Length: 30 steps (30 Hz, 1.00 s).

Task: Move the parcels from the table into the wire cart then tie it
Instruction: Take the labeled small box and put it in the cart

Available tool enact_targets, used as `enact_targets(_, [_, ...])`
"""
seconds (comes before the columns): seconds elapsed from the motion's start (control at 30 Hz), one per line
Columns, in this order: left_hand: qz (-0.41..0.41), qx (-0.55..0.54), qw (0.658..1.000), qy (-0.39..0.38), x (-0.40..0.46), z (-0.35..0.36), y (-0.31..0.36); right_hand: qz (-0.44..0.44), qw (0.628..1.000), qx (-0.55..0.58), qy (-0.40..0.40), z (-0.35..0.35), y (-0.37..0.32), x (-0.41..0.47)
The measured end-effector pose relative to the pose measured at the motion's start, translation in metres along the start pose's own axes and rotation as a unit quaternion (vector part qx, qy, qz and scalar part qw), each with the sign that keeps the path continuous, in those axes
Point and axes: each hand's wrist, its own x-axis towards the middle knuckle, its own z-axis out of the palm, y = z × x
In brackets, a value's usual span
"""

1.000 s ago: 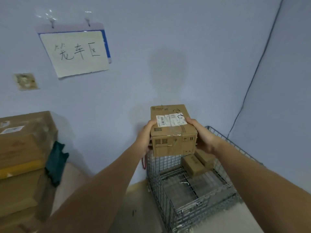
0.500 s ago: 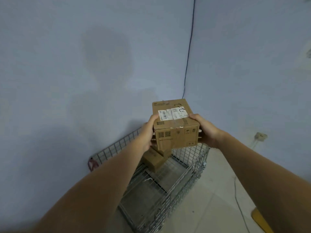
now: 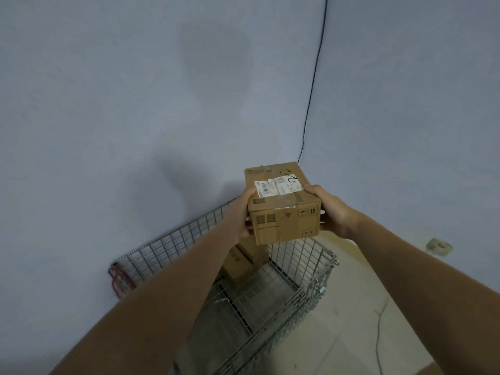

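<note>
A: Can any writing be read?

B: Barely. The cardboard box (image 3: 282, 204) at the centre of the frame carries a white shipping label (image 3: 278, 187) with a barcode on its top face; its print is too small to read.

A: Anything else?

B: A black handwritten scrawl above the label, and small printed handling symbols on the front face, all illegible.

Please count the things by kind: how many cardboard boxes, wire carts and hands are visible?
Brown cardboard boxes: 3, one taped, labelled box held up and two smaller boxes in the cart
Grey metal wire carts: 1
Bare hands: 2, left hand, right hand
Total: 6
</note>
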Motion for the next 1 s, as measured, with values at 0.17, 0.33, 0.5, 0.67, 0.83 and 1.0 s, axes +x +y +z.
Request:
enact_targets(0.17, [-0.016, 0.004, 0.996, 0.082, 0.059, -0.016, 0.002, 0.016, 0.999, -0.024, -0.040, 0.010, 0.000, 0.076])
enact_targets(0.33, [-0.019, -0.005, 0.993, 0.112, 0.140, -0.028, 0.020, 0.025, 0.998, -0.012, -0.051, 0.005, -0.019, 0.162])
enact_targets(0.5, [-0.018, -0.032, 0.987, 0.153, 0.212, -0.040, 0.035, 0.030, 0.997, -0.009, -0.072, 0.000, -0.039, 0.246])
enact_targets(0.67, [-0.014, -0.060, 0.973, 0.222, 0.270, -0.051, 0.032, 0.053, 0.996, -0.008, -0.077, 0.007, -0.039, 0.325])
enact_targets(0.83, [-0.030, -0.092, 0.950, 0.298, 0.315, -0.060, 0.005, 0.068, 0.991, -0.042, -0.110, 0.023, -0.021, 0.405])
enact_targets(1.0, [-0.072, -0.120, 0.912, 0.384, 0.344, -0.067, -0.057, 0.088, 0.977, -0.100, -0.169, 0.042, 0.026, 0.465])
